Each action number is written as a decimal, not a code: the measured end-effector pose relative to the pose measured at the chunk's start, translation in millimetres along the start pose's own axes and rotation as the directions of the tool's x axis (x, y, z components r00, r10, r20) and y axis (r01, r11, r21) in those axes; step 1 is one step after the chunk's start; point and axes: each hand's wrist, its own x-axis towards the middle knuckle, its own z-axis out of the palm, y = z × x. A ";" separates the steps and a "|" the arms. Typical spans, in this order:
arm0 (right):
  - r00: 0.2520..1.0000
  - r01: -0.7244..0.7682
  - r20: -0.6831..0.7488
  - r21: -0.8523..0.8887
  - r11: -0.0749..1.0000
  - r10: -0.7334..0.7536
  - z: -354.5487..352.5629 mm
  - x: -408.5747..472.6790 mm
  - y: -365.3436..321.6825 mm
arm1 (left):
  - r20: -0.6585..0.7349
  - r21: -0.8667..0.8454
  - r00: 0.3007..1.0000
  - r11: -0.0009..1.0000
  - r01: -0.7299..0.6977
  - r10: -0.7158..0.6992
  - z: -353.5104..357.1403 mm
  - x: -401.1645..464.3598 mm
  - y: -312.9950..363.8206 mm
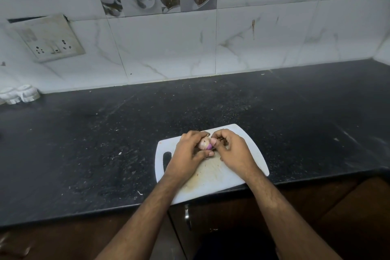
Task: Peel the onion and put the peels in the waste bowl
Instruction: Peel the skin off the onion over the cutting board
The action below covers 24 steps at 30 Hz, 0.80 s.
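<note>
A small onion (pixel 205 144), pale with a purple patch, is held just above a white cutting board (pixel 251 167). My left hand (pixel 190 151) wraps its fingers round the onion from the left. My right hand (pixel 231 150) meets it from the right, with the thumb tip pressed on the purple part and the fingers curled over the top. Most of the onion is hidden between the two hands. No waste bowl shows in the head view.
The board lies at the front edge of a black stone counter (pixel 105 143) and juts slightly over it. White ceramic pieces (pixel 20 94) stand at the far left by the tiled wall. A wall socket (pixel 52 42) is above them. A cabinet handle (pixel 187 215) is below the counter.
</note>
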 end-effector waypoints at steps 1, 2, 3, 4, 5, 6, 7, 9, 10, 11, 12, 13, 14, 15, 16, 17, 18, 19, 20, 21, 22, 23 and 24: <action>1.000 0.008 0.008 -0.004 1.000 -0.008 0.3 0.5 0.2 | 0.001 0.010 1.000 1.000 0.000 0.000 -0.2 0.2 0.4; 1.000 0.016 0.016 -0.003 1.000 -0.016 0.4 0.6 0.3 | 0.004 0.017 1.000 1.000 0.001 -0.001 -0.4 0.4 1.0; 0.999 0.022 0.023 -0.001 1.000 -0.022 0.5 0.5 -0.3 | 0.007 0.020 1.000 1.000 0.001 -0.001 -0.7 0.8 1.7; 0.999 0.028 0.029 -0.006 1.000 -0.028 0.7 0.4 -0.8 | 0.010 0.021 1.000 1.000 0.002 -0.002 -0.8 1.0 1.9; 0.999 0.036 0.032 -0.021 0.999 -0.035 0.8 0.2 -1.5 | 0.011 0.022 1.000 1.000 0.002 -0.002 -0.6 1.2 2.2; 0.998 0.046 0.033 -0.041 0.998 -0.045 0.7 0.2 -1.5 | 0.010 0.022 1.000 1.000 0.004 -0.004 -0.3 1.1 2.6; 0.998 0.057 0.034 -0.052 0.997 -0.055 0.3 0.3 -1.4 | 0.007 0.018 1.000 1.000 0.011 -0.011 0.1 0.9 3.2; 0.996 0.075 0.041 -0.033 0.997 -0.073 -0.8 -0.5 -0.3 | -0.018 -0.027 0.998 0.998 0.058 -0.059 0.4 0.6 3.1; 0.996 0.081 0.048 -0.014 0.997 -0.080 -1.2 -1.1 0.3 | -0.048 -0.077 0.993 0.992 0.102 -0.106 -0.6 0.0 3.8; 0.995 0.087 0.057 0.001 0.996 -0.087 -1.7 -1.6 0.6 | -0.079 -0.132 0.984 0.980 0.149 -0.161 -2.2 -0.7 5.2; 0.994 0.094 0.063 0.006 0.996 -0.094 -1.8 -2.0 0.8 | -0.104 -0.180 0.973 0.966 0.187 -0.208 -3.7 -1.2 6.3; 0.993 0.095 0.066 0.007 0.995 -0.096 -1.7 -2.2 0.5 | -0.121 -0.210 0.964 0.955 0.207 -0.236 -4.8 -1.4 6.5; 0.994 0.086 0.066 0.008 0.996 -0.086 -1.6 -2.0 0.1 | -0.129 -0.227 0.959 0.949 0.219 -0.253 -5.6 -1.6 6.5; 0.996 0.070 0.063 0.007 0.998 -0.070 -1.7 -1.8 -0.6 | -0.133 -0.237 0.956 0.945 0.226 -0.262 -6.1 -2.2 6.5; 0.997 0.052 0.056 -0.003 0.999 -0.052 -1.1 -1.4 -0.6 | -0.137 -0.246 0.954 0.942 0.230 -0.268 -6.6 -2.8 6.8; 0.998 0.044 0.046 -0.029 0.999 -0.042 -0.6 -1.3 -1.0 | -0.139 -0.256 0.952 0.939 0.230 -0.271 -7.1 -3.2 6.5; 0.999 0.046 0.032 -0.076 0.996 -0.043 0.3 -0.9 -0.7 | -0.141 -0.270 0.951 0.935 0.229 -0.274 -7.8 -3.5 6.6; 0.998 0.055 0.022 -0.134 0.989 -0.053 1.3 -0.6 -0.9 | -0.141 -0.283 0.952 0.933 0.224 -0.271 -8.5 -3.2 6.1; 0.998 0.061 0.012 -0.188 0.980 -0.060 2.4 -0.3 -1.1 | -0.143 -0.298 0.954 0.930 0.214 -0.265 -9.5 -3.5 6.3; 0.998 0.057 -0.001 -0.227 0.972 -0.059 3.2 -0.3 -1.6 | -0.147 -0.315 0.956 0.928 0.197 -0.253 -9.5 -3.3 5.2; 0.998 0.044 -0.021 -0.246 0.968 -0.051 3.9 -0.3 -1.4 | -0.161 -0.341 0.956 0.923 0.181 -0.247 -9.6 -3.6 4.7; 0.998 0.025 -0.041 -0.251 0.968 -0.037 4.2 -0.4 -1.4 | -0.182 -0.364 0.952 0.916 0.166 -0.245 -9.9 -3.9 4.2; 0.998 0.006 -0.057 -0.248 0.969 -0.021 4.0 -0.7 -1.4 | -0.199 -0.385 0.950 0.911 0.148 -0.239 -10.2 -4.1 4.2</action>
